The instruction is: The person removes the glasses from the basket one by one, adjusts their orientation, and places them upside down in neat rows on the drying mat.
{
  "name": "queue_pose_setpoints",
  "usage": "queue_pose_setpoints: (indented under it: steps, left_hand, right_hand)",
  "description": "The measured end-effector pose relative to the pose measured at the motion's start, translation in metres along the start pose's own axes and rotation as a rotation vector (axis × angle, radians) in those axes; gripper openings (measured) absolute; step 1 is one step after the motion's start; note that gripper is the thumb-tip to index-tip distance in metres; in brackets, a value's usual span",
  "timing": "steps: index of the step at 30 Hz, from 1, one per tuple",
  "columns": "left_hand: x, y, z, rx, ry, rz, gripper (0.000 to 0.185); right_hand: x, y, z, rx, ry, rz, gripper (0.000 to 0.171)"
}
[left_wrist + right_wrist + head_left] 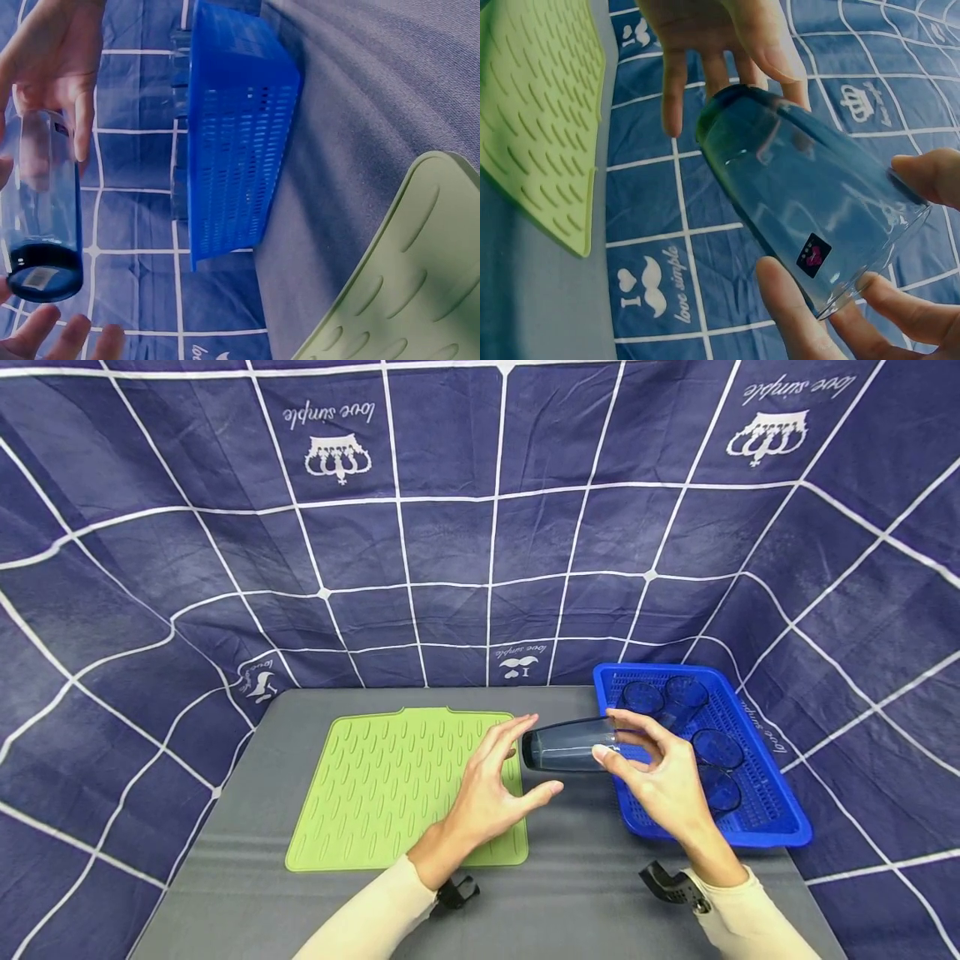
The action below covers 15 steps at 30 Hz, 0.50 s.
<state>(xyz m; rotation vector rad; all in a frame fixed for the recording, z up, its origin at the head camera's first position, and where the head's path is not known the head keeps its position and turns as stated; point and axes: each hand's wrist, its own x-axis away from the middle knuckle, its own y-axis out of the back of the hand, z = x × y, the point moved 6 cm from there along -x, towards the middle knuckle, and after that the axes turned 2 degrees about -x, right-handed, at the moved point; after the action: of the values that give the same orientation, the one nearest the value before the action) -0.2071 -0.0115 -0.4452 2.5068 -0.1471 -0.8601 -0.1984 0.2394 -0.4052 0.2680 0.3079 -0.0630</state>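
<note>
You've got the glass point(567, 745) lying sideways in the air above the grey table point(585, 893), right in the gap between the green mat point(390, 793) and the blue basket point(757, 835). Your right hand point(663, 781) pinches it near the open rim end, with the thumb below and the fingers curled over the top. That grip looks light, fingertips only, which I'd guess is why the glass stays level instead of tipping.

Your left hand point(491, 789) isn't gripping anything as far as I can see. It's spread, fingers straight and fanned, with the fingertips right at the thick dark base of the glass. The head view makes it look like they touch the base, but the left wrist view shows a small gap, so I can't say for sure. It reads like you're steadying or lining up the bottom end.

So the glass sits between your two hands, base toward the left one, rim toward the right one, both hands near the middle of the table. There's a small sticker on the side of the glass.

In the basket on the right, more glasses point(716, 747) stand upright. The mat on the left has nothing on it that I can see.
</note>
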Motion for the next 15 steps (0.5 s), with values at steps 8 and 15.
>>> queue_pose_setpoints:
  steps: [8,15]
  left_hand:
    - [-0.002,0.003,-0.001,0.158,0.059,0.000,0.090]
    - [0.001,0.006,-0.006,0.277,0.085,-0.010,0.086]
  right_hand:
    - [-0.002,-0.010,0.001,-0.240,0.034,0.051,0.050]
    - [0.005,-0.017,-0.001,-0.345,-0.060,0.048,0.047]
